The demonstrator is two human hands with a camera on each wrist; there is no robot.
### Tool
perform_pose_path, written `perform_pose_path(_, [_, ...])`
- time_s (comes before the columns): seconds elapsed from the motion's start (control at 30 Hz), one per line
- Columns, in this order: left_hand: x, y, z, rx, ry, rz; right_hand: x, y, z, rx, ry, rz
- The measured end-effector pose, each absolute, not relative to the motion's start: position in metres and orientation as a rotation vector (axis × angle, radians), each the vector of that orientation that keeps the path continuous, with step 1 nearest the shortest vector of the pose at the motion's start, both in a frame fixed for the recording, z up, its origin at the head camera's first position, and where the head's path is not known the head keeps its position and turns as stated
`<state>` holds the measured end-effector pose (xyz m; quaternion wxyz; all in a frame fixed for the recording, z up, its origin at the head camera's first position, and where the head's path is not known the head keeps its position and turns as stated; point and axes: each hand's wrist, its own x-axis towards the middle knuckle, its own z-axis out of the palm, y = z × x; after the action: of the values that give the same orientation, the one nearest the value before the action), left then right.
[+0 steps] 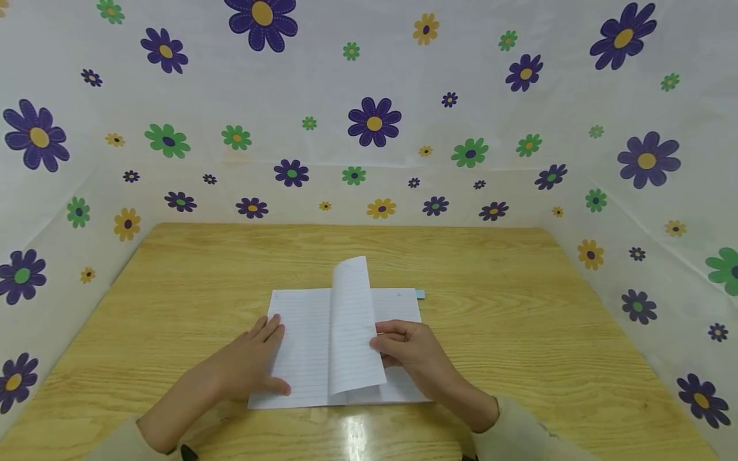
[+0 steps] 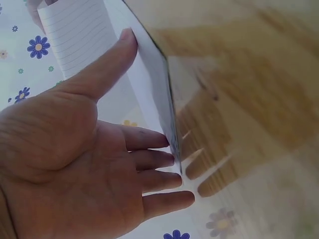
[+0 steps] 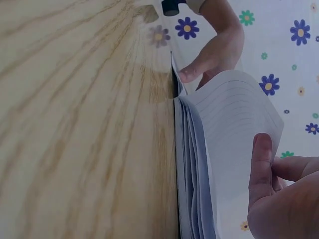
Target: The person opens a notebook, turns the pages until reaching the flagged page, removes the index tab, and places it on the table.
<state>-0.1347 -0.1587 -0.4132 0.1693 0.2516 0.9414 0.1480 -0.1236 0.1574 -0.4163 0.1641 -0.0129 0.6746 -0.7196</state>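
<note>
An open notebook (image 1: 302,358) with lined white pages lies on the wooden table. One page (image 1: 353,326) stands raised near the spine, curving up between the two halves. My right hand (image 1: 412,352) pinches the outer edge of that page between thumb and fingers; the right wrist view shows the thumb (image 3: 260,167) on the sheet. My left hand (image 1: 250,362) rests on the outer part of the left page with straight, spread fingers, its thumb near the lower edge. In the left wrist view the left fingertips (image 2: 174,162) reach the notebook's edge.
A small light blue tab (image 1: 420,294) sticks out from the notebook's upper right edge. The wood-grain table (image 1: 490,275) extends around it on all sides. White cloth (image 1: 323,89) with purple, green and yellow flowers hangs behind the table and on both sides.
</note>
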Motion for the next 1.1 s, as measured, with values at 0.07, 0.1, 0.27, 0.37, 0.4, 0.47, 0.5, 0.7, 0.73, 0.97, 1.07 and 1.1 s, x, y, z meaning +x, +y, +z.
perform_pose_path(0.07, [-0.135, -0.159, -0.412, 0.721, 2.683, 0.425, -0.124, 0.156, -0.415, -0.025, 1.922, -2.061])
perform_pose_path(0.1, [-0.136, -0.159, -0.411, 0.725, 2.689, 0.431, -0.124, 0.155, -0.416, -0.021, 1.921, -2.064])
perform_pose_path(0.27, [-0.139, -0.158, -0.408, 0.767, 2.75, 0.44, -0.125, 0.152, -0.417, -0.017, 1.894, -2.086])
perform_pose_path(0.37, [-0.142, -0.154, -0.406, 0.786, 2.785, 0.48, -0.125, 0.151, -0.418, -0.017, 1.865, -2.107])
perform_pose_path(0.4, [-0.143, -0.152, -0.404, 0.792, 2.794, 0.498, -0.125, 0.151, -0.418, -0.017, 1.854, -2.115])
perform_pose_path(0.47, [-0.144, -0.147, -0.401, 0.805, 2.816, 0.531, -0.125, 0.15, -0.419, -0.022, 1.837, -2.13])
perform_pose_path(0.5, [-0.144, -0.145, -0.398, 0.813, 2.831, 0.545, -0.125, 0.15, -0.42, -0.025, 1.832, -2.136])
perform_pose_path(0.7, [-0.147, -0.125, -0.385, 0.839, 2.93, 0.648, -0.126, 0.145, -0.423, -0.066, 1.793, -2.17])
perform_pose_path(0.73, [-0.147, -0.121, -0.383, 0.842, 2.941, 0.663, -0.126, 0.144, -0.423, -0.073, 1.79, -2.171])
perform_pose_path(0.97, [-0.15, -0.096, -0.373, 0.862, 2.919, 0.743, -0.126, 0.138, -0.423, -0.097, 1.81, -2.162])
perform_pose_path(1.07, [-0.152, -0.091, -0.372, 0.89, 2.92, 0.754, -0.125, 0.136, -0.422, -0.095, 1.8, -2.168])
perform_pose_path(1.1, [-0.152, -0.089, -0.371, 0.903, 2.923, 0.759, -0.125, 0.136, -0.422, -0.092, 1.793, -2.169])
